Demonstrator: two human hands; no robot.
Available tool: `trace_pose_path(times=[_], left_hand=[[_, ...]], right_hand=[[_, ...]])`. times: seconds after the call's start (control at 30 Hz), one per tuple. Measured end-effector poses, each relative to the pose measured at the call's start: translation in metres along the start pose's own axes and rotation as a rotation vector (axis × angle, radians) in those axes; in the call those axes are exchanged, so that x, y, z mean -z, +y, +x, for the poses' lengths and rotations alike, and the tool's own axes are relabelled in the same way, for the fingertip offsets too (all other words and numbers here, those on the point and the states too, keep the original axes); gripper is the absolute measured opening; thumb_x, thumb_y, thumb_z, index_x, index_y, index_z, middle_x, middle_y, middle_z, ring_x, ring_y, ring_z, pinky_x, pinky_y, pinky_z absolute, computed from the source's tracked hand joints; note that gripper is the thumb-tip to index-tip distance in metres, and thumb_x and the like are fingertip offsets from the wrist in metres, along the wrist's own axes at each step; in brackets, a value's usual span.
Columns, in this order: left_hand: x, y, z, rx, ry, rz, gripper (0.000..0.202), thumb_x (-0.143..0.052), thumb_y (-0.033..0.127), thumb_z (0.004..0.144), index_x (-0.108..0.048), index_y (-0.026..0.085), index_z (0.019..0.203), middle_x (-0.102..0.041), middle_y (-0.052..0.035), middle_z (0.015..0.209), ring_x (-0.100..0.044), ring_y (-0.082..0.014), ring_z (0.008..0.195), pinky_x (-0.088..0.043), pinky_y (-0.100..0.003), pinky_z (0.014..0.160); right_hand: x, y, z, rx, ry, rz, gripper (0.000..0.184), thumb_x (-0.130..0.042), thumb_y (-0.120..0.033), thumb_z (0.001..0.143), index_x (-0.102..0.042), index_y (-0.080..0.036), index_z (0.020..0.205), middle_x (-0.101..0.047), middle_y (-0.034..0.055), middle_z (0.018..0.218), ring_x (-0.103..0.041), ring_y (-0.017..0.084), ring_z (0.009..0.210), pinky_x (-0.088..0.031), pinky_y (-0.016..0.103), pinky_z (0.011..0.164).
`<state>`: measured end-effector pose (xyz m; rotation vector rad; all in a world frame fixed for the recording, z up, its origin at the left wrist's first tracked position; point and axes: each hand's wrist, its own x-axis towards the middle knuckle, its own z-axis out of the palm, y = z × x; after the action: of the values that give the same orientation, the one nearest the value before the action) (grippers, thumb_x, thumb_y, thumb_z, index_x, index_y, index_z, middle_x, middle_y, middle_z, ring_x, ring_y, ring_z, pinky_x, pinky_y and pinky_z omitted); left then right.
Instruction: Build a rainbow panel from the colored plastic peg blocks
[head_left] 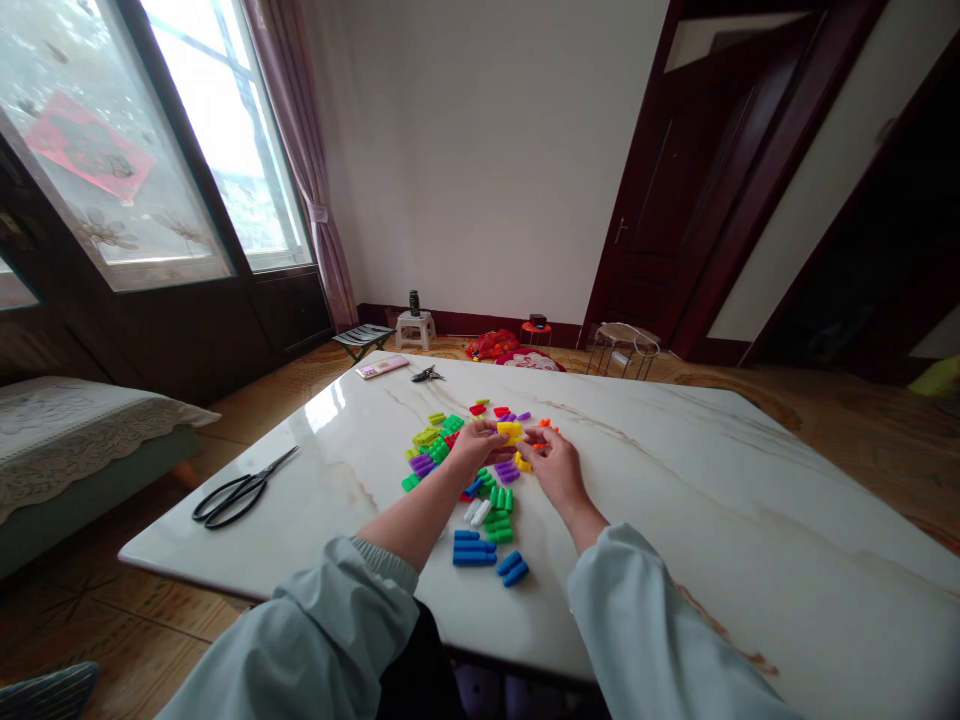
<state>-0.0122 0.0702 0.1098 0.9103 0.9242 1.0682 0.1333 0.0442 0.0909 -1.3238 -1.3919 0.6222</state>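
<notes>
Between my two hands, just above the table, is a yellow toy block (510,432) made of rounded, tube-like parts. My left hand (478,445) is closed on its left side. My right hand (553,460) grips it from the right, thumb and fingers curled. Loose blocks of the same kind lie around and under the hands: green blocks (501,500), white blocks (477,513), purple blocks (506,471) and yellow-green blocks (427,437). Closer to me are a larger blue block (474,549) and a smaller blue block (513,569). My hands hide part of the pile.
Black-handled scissors (244,490) lie on the left of the white marbled table (675,500). Near its far edge are a small black tool (427,375) and a pink flat box (382,367). Beyond stand a white stool (415,328), a folding stool (364,338) and a round-topped stool (626,340).
</notes>
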Motion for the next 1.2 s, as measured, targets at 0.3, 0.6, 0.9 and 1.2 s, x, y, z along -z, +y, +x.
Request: trace_pose_path(times=[0.3,0.6,0.9,1.2], left_hand=[[-0.013,-0.002,-0.003,-0.023,-0.069,0.071,0.026,-0.075,0.015,0.074,-0.056,0.012,0.092,-0.07,-0.005,0.077,-0.07,-0.0139,0.068,-0.056,-0.023,0.066],[-0.01,-0.022,0.0,0.207,-0.269,0.657,0.027,-0.062,0.0,0.069,-0.068,0.01,0.092,-0.07,-0.0092,0.099,-0.071,-0.0166,0.07,-0.054,-0.02,0.055],[-0.003,-0.026,0.001,0.218,-0.178,0.749,0.06,-0.055,-0.002,0.066,-0.056,0.014,0.124,-0.07,-0.0104,0.099,-0.07,-0.0168,0.062,-0.052,-0.019,0.051],[0.008,-0.025,0.007,0.177,-0.09,0.761,0.058,-0.054,-0.001,0.07,-0.055,0.013,0.126,-0.068,-0.0124,0.106,-0.07,-0.0157,0.066,-0.05,-0.017,0.05]], right_hand=[[0.007,-0.005,0.0,0.041,0.053,0.065,0.033,-0.063,-0.043,0.075,-0.064,-0.017,0.096,-0.071,0.0091,0.094,-0.066,0.02,0.078,-0.054,0.03,0.072],[0.036,0.011,0.001,-0.1,-0.037,-0.634,0.018,-0.06,-0.018,0.072,-0.07,-0.017,0.087,-0.072,0.0062,0.085,-0.066,0.019,0.079,-0.048,0.026,0.073],[0.022,0.017,-0.005,-0.114,-0.269,-0.936,0.021,-0.059,-0.015,0.076,-0.073,-0.019,0.092,-0.073,0.0082,0.095,-0.067,0.021,0.091,-0.045,0.025,0.073],[0.006,0.027,-0.004,-0.016,-0.238,-0.94,0.021,-0.058,-0.018,0.081,-0.069,-0.016,0.099,-0.071,0.0099,0.101,-0.065,0.019,0.095,-0.044,0.023,0.078]])
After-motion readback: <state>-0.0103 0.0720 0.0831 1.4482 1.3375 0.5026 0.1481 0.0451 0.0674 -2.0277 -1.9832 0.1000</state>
